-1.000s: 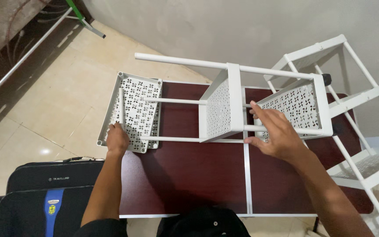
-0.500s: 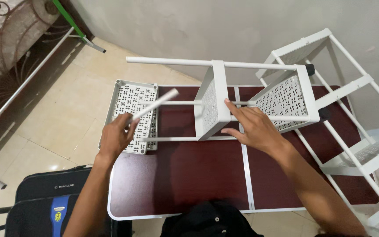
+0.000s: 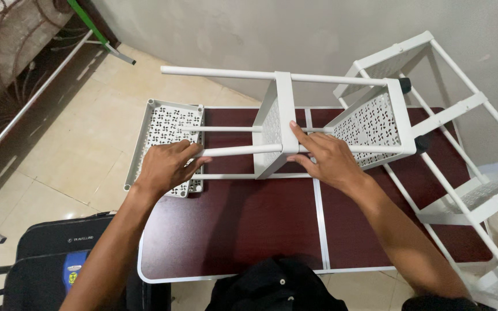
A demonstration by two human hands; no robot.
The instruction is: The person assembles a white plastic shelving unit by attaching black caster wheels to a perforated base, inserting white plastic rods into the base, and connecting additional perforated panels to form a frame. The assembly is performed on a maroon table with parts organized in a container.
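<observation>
A dark maroon folding desk (image 3: 243, 224) with a white rim and centre seam stands on pale beige floor tiles (image 3: 70, 155) against a grey plastered wall (image 3: 260, 29). On it lies a white metal rack (image 3: 295, 124) on its side, with perforated shelves. The left hand (image 3: 165, 167) is clenched around a white tube (image 3: 231, 150) of the rack, above a loose perforated tray (image 3: 165, 124) at the desk's left end. The right hand (image 3: 324, 158) presses flat, released, on the middle shelf. A black bag (image 3: 47, 242) sits lower left
</observation>
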